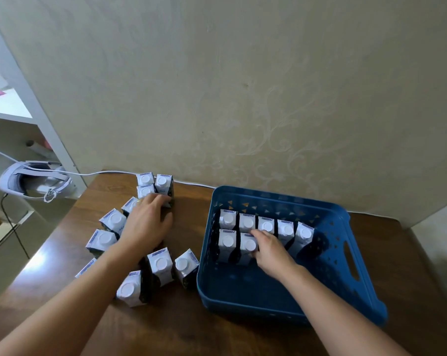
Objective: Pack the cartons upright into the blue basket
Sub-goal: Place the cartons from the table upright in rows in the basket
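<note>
As I read the head view, each entry below gives one element of the scene.

Worktop (181, 327): dark brown wood, set against a pale patterned wall; it carries the basket and the loose cartons.

Blue basket (345, 278): perforated plastic with a slot handle in its right wall, standing on the right half of the worktop.

Cartons in the basket (286, 228): seven that I can count, white-capped and upright; five in a row along the far wall, two in a second row just in front, at the left.

Right hand (270, 250): reaching into the basket; I see its fingers (258, 233) curled round the right-hand carton of the second row (248, 246), gripping it near the top, beside its neighbour.

Loose cartons (160, 264): about a dozen, upright, standing in a rough ring on the left half of the worktop, well apart from the basket apart from the nearest one (185, 267), which stands just beside the basket's left wall.

Left hand (146, 224): palm down over the middle of the ring; its fingers (156, 200) bend onto a carton at the far side (163, 185). I cannot tell whether they grip it or merely rest on it.

White headset (32, 179): lying on a low surface left of the worktop, with a white cable (106, 172) trailing along the wall.
</note>
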